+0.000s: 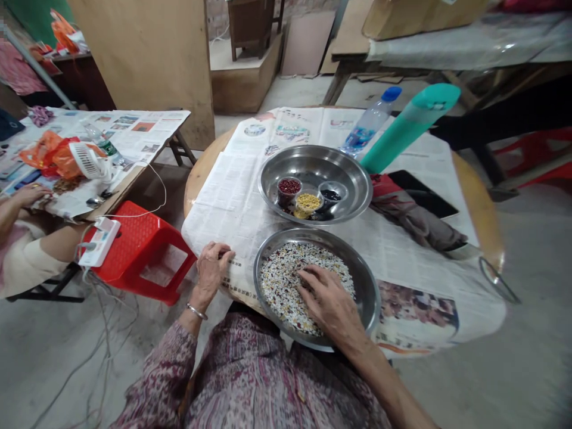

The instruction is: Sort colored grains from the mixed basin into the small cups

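Note:
A wide metal basin (370, 280) stands at the table's near edge, holding white rice grains mixed with yellow, red and black beans (279, 286). Over this mix my right hand (328, 301) lies with fingers apart, the tips touching the grains. To the basin's left, my left hand (212, 268) rests at the newspaper's edge with curled fingers; whether anything is inside them is hidden. Behind is a second metal basin (348, 170) with three clear cups: red beans (289, 187), yellow beans (308, 202) and black beans (330, 195). Some loose dark beans lie beside the cups.
Newspaper (223, 196) covers the round table. A water bottle (366, 125), a green cylinder (409, 128), a grey-red cloth bundle (411, 220) and a dark tablet-like slab (424, 193) stand or lie right. A red stool (138, 256) bears a power strip (100, 241); another person's hand (31, 195) rests left.

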A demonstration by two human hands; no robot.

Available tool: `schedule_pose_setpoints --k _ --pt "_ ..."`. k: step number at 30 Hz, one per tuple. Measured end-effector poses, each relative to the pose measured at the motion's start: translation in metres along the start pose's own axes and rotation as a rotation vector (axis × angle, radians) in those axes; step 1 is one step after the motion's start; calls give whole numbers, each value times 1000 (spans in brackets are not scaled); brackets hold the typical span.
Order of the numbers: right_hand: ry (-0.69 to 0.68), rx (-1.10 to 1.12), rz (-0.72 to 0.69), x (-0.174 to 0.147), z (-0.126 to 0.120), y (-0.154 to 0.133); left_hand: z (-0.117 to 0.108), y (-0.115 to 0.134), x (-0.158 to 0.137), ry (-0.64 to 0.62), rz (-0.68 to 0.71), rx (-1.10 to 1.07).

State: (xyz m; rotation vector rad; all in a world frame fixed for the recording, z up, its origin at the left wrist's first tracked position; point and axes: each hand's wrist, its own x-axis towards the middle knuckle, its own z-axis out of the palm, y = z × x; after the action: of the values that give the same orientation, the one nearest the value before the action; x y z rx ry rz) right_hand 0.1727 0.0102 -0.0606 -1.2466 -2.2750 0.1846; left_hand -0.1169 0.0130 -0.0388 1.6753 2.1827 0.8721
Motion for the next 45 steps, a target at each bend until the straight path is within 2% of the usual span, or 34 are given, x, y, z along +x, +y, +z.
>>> schedule_pose_setpoints --k 8,13,16,21,22,24,27,30,36,40,45 --pt "101 -66 59 -14 -12 6 3 -6 4 -13 14 -1" --pt "109 -162 152 -19 -17 5 3 -6 7 -14 119 179" --pt "152 -162 176 -22 -19 5 1 -1 8 -55 190 202" --pt "179 -117 209 -24 -19 5 2 36 -2 -68 351 42" --pt "179 -103 217 -24 -19 5 4 47 -7 -106 400 11" --pt "180 -70 235 -25 -20 4 8 69 -18 -267 524 -11" --pt "185 -36 258 -27 -20 4 15 95 -31 -455 642 44" --pt "206 -35 249 -27 -21 3 21 108 -34 -557 730 136" --pt "340 -11 276 -25 -19 0 47 126 -9 -521 693 298" --pt "476 88 341 -25 -17 0 70 144 4 -571 650 320" --pt "541 190 405 -25 -16 -1 84 155 -4 -733 810 219"
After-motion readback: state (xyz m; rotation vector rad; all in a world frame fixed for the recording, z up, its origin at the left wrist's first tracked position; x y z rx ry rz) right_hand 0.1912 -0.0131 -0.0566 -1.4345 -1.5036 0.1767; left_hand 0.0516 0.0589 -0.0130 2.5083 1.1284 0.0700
